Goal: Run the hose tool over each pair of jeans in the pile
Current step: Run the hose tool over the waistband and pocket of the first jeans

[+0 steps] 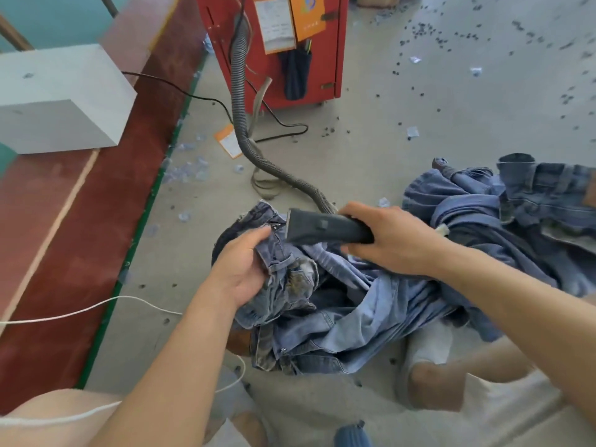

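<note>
Hose tool [325, 229] clasped by right grip [387, 240]; jeans [290, 275] bunched in left grip [240, 269]; red machine [290, 50] beyond jeans, hose [245, 130] trailed between.

The pile of jeans [532, 214] runs off the right edge

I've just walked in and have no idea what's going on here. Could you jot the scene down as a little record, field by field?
Setting: grey concrete floor scattered with small dark scraps
Left hand: grips a bunched-up pair of jeans
Right hand: holds the dark hose tool, its nozzle at the denim by the left hand
Hose: grey, ribbed, runs back to a red machine
Jeans pile: heaped to the right
Also there: white block on a red-brown bench
</note>
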A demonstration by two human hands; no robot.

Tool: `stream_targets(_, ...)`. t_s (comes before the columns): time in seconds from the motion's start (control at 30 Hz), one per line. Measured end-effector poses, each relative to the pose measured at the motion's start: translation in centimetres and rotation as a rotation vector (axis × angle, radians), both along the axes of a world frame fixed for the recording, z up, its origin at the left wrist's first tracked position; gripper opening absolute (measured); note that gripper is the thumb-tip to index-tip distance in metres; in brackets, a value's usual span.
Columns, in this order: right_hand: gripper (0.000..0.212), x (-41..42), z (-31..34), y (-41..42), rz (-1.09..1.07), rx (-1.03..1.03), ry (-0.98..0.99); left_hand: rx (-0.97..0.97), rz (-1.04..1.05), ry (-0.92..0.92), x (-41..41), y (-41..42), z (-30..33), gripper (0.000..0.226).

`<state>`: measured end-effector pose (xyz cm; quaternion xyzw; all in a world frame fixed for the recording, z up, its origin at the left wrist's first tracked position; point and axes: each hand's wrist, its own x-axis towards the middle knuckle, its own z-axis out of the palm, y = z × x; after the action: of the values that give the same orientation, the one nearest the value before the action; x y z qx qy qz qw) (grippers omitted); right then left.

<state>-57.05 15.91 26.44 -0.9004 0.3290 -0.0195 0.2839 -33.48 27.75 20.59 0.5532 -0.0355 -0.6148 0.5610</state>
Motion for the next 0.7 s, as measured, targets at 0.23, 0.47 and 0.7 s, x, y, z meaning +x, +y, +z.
stream_targets(0.23,0.028,-1.4,2.0,-1.7,0.056,-0.038,0.068,-0.161,-0.070,0.249,-0.4,0.5,0.3,0.037)
stream_targets(0.47,0.028,-0.6,1.1,-0.1,0.073,0.002,0.024,-0.221,-0.092,0.269,-0.9,0.2,-0.1,0.044)
stream_targets(0.7,0.024,-1.6,2.1,-0.6,0.038,0.006,0.028,-0.288,-0.192,0.341,-1.4,-0.1,0.3,0.060)
